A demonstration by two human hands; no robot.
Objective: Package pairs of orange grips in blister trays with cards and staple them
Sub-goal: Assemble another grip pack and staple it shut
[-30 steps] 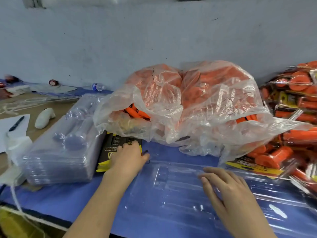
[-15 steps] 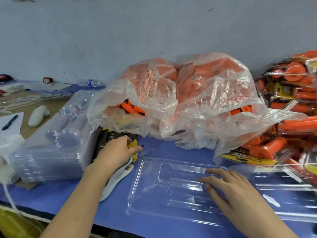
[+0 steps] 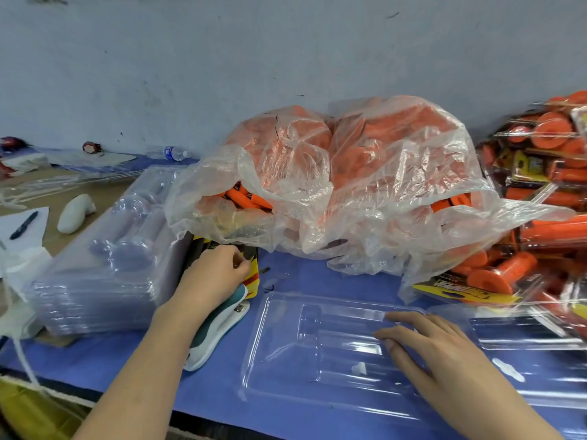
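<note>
The left hand (image 3: 212,277) curls its fingers on the card stack (image 3: 253,280), apparently pinching up the top card. The right hand (image 3: 435,344) lies flat with straight fingers on the empty blister tray (image 3: 286,344), likely to keep it from sliding. The stapler (image 3: 216,338) lies under the left wrist. The bagged orange grips (image 3: 251,198) sit within reach, further back on the table (image 3: 301,277).

Bare left hand (image 3: 216,276), bare right hand (image 3: 436,344), both long forearms likewise uncovered.
</note>
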